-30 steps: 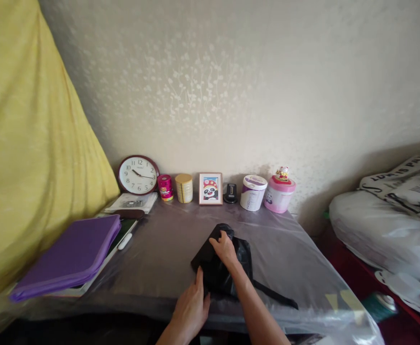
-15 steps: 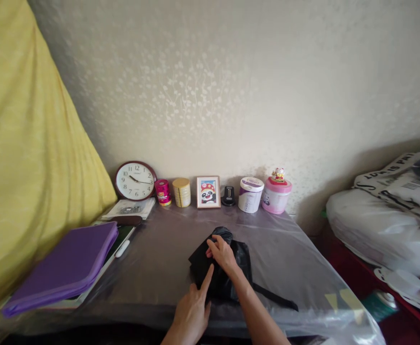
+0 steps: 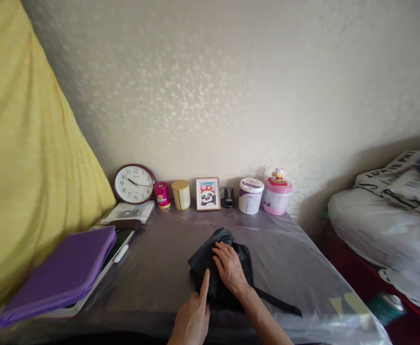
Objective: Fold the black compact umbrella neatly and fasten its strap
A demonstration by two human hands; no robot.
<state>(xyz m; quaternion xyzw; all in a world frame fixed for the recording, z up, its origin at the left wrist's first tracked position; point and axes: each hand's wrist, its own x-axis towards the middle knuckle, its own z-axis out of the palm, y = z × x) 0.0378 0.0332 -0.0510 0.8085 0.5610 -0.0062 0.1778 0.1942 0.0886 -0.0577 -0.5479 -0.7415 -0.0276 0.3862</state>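
A crumpled black bag (image 3: pixel 205 256) lies in the middle of a table covered with clear plastic sheet (image 3: pixel 159 268). A black strap (image 3: pixel 278 303) trails from it toward the right front. My right hand (image 3: pixel 230 267) rests palm down on top of the bag with its fingers stretched out flat. My left hand (image 3: pixel 194 316) is at the bag's near edge, its index finger extended and pressing the bag while the other fingers are curled in.
Along the wall stand a clock (image 3: pixel 134 184), a red tin (image 3: pixel 162 195), a gold tin (image 3: pixel 181 194), a panda picture frame (image 3: pixel 208 193), a white tub (image 3: pixel 250 195) and a pink tub (image 3: pixel 276 195). A purple folder (image 3: pixel 62 273) lies left. White sacks (image 3: pixel 386 225) are piled right.
My right hand has slid from the bag's far end toward me and flattened on it. My left index finger stays pointed on the bag's near edge. The view has shifted slightly.
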